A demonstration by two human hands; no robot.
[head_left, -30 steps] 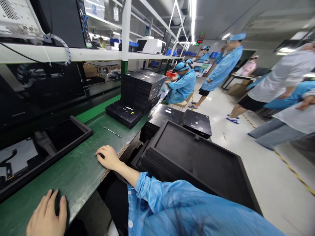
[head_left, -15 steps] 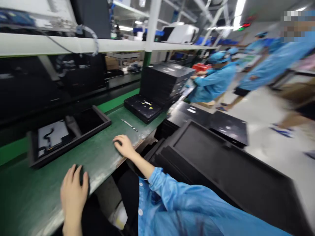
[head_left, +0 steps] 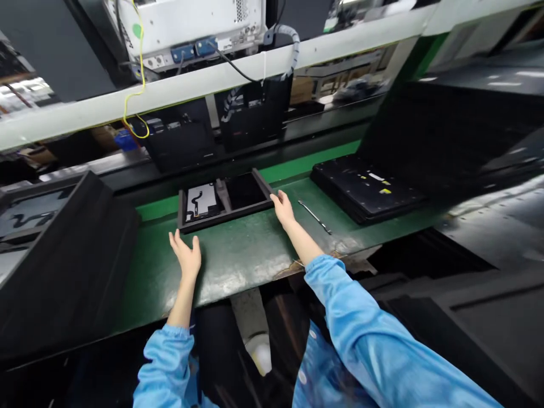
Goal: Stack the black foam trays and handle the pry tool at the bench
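Observation:
A dark foam tray (head_left: 229, 216) lies on the green bench (head_left: 238, 252). In its left compartment sits a silvery-white panel with a black ribbon cable (head_left: 206, 195); a dark flat screen-like panel (head_left: 244, 191) fills the right one. My left hand (head_left: 187, 255) is open just below the tray's near left corner, thumb and fingers spread. At the tray's right end is my right hand (head_left: 283, 208), its fingers stretched out at the corner; whether they touch it I cannot tell. A thin metal tool (head_left: 314, 216) lies to the right of that hand.
Stacked foam trays (head_left: 72, 266) rise at the left, holding similar panels. To the right lies a flat black case (head_left: 365, 190) with yellow marks, beside a tall black stack (head_left: 450, 130). A white shelf beam (head_left: 182, 85) crosses above, with a yellow cable (head_left: 142, 73) hanging over it.
The view has swung left, bringing the stacked trays into sight and taking the co-workers out. Both hands have moved forward from the bench's near part to the tray's two ends.

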